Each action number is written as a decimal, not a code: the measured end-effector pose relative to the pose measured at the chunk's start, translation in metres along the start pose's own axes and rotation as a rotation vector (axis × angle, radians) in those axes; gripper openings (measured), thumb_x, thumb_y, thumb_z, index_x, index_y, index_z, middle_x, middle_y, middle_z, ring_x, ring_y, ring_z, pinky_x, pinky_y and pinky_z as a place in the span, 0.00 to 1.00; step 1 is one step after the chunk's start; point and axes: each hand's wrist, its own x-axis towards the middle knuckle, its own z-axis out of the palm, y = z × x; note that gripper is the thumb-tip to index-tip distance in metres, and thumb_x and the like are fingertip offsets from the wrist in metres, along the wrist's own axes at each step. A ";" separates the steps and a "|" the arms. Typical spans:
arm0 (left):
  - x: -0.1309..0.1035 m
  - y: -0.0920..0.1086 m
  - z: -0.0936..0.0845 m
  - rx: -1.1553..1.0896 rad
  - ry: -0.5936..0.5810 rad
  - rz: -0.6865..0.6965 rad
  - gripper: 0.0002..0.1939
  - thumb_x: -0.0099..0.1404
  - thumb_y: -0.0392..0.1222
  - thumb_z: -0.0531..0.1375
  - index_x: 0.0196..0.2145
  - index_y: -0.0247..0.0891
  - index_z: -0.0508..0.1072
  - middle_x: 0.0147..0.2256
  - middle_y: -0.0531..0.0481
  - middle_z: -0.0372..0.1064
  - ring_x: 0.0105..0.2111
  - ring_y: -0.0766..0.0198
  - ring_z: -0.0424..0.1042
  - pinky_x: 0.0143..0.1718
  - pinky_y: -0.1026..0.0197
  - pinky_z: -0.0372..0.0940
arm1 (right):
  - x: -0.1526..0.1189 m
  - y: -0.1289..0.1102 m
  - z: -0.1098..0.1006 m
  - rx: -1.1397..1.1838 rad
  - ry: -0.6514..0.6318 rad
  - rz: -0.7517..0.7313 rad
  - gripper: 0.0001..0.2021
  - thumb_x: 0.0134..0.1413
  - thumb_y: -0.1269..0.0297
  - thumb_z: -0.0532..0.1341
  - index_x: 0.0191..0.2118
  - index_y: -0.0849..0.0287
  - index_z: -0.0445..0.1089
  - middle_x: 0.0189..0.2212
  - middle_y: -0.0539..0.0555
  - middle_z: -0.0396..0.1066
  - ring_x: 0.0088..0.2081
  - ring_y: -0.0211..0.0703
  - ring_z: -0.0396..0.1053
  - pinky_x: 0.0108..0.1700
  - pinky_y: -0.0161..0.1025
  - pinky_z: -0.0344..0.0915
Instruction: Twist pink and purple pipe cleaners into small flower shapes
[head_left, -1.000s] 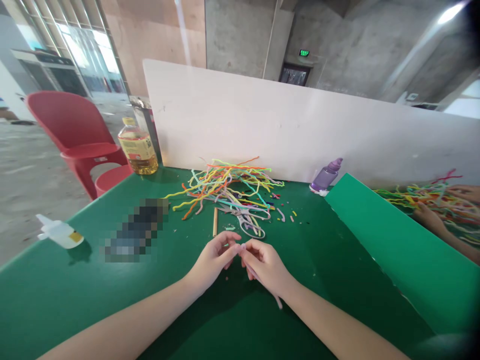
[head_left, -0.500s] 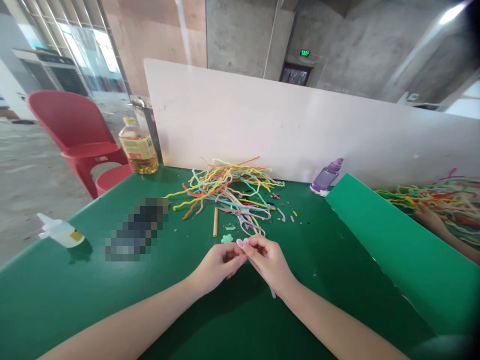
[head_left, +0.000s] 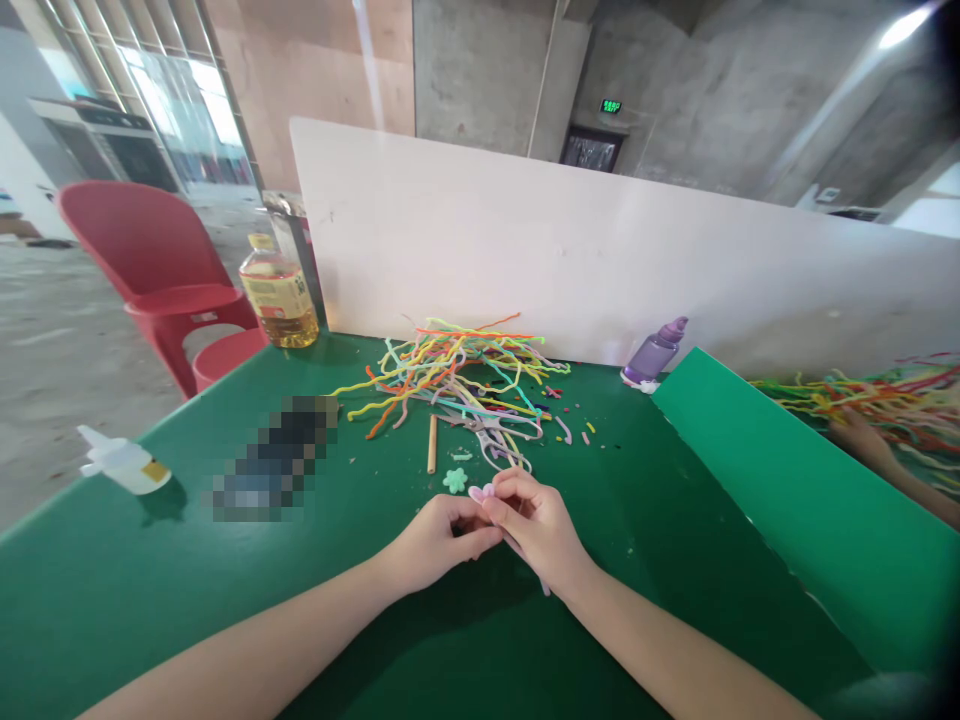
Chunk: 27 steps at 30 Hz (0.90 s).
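A pale pink-lilac fuzzy strip (head_left: 478,494) with small loops at its top end is pinched in my right hand (head_left: 538,525), and its tail hangs below that palm. My left hand (head_left: 441,540) touches the strip from the left, its fingers closed against it and partly hidden. Just beyond the hands lies a mint-green flower (head_left: 455,480). Scissors with pale handles (head_left: 491,440) rest behind the right hand, beside a short wooden stick (head_left: 432,444).
Colourful fuzzy strips (head_left: 450,370) are heaped by the white partition (head_left: 525,240). A glue bottle (head_left: 127,462) and a blurred dark object (head_left: 277,455) are at left, an oil bottle (head_left: 279,300) behind. Right are a purple bottle (head_left: 654,355), a green divider (head_left: 810,500) and another person's hand (head_left: 859,435).
The pink loops have tilted slightly left in my right hand. My left thumb has shifted right along the strip. The other person's hand has moved slightly among the strips at far right.
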 end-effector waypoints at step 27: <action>-0.003 -0.003 0.000 0.043 0.339 -0.003 0.12 0.62 0.47 0.55 0.29 0.36 0.68 0.21 0.57 0.53 0.22 0.70 0.53 0.22 0.68 0.52 | 0.005 -0.003 -0.002 0.121 -0.028 0.249 0.15 0.52 0.53 0.60 0.28 0.61 0.65 0.18 0.44 0.54 0.19 0.28 0.49 0.20 0.31 0.44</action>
